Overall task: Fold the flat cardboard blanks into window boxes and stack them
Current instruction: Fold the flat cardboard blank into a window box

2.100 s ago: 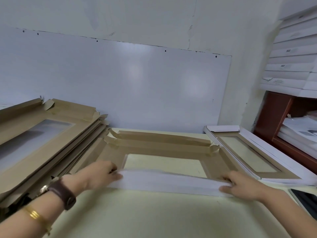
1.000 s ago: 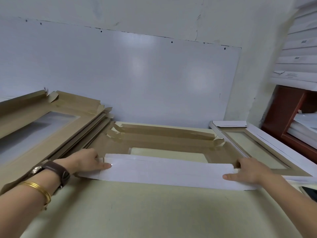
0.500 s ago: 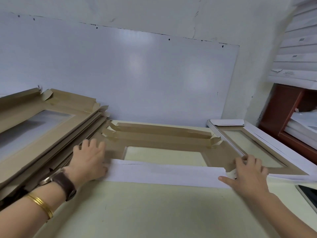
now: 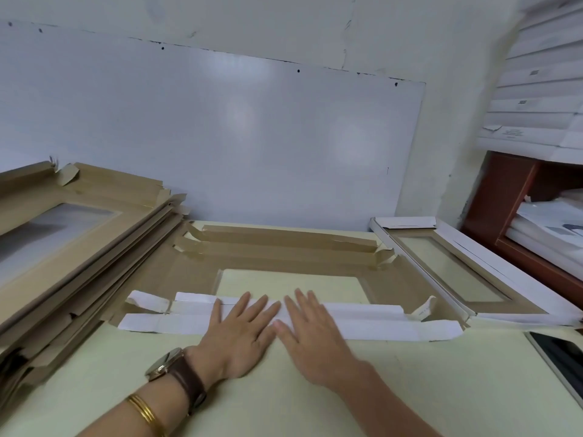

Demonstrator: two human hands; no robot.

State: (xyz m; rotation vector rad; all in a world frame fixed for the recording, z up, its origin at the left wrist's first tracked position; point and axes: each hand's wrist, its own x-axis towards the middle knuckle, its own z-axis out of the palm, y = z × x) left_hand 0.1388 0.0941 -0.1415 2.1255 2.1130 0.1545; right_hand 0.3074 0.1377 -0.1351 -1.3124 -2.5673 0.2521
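Note:
A brown cardboard blank [image 4: 277, 257] with a rectangular window lies flat on the pale table, its far flaps creased. The near flap [image 4: 372, 323], white side up, is folded over toward the window. My left hand [image 4: 239, 332] and my right hand [image 4: 312, 335] lie side by side, fingers straight, pressing flat on the middle of that white flap. A small white corner tab [image 4: 146, 302] curls up at the left end, another corner tab [image 4: 424, 307] at the right end.
A slanted pile of brown window blanks [image 4: 79, 234] fills the left. A folded white window box [image 4: 467, 272] sits at the right. A dark tablet [image 4: 561, 357] lies at the right edge. A white board leans on the back wall; a wooden shelf with white stacks stands far right.
Both hands moved from the two ends of the white flap to its middle. The flap now lies folded down flat, with the corner tabs standing free.

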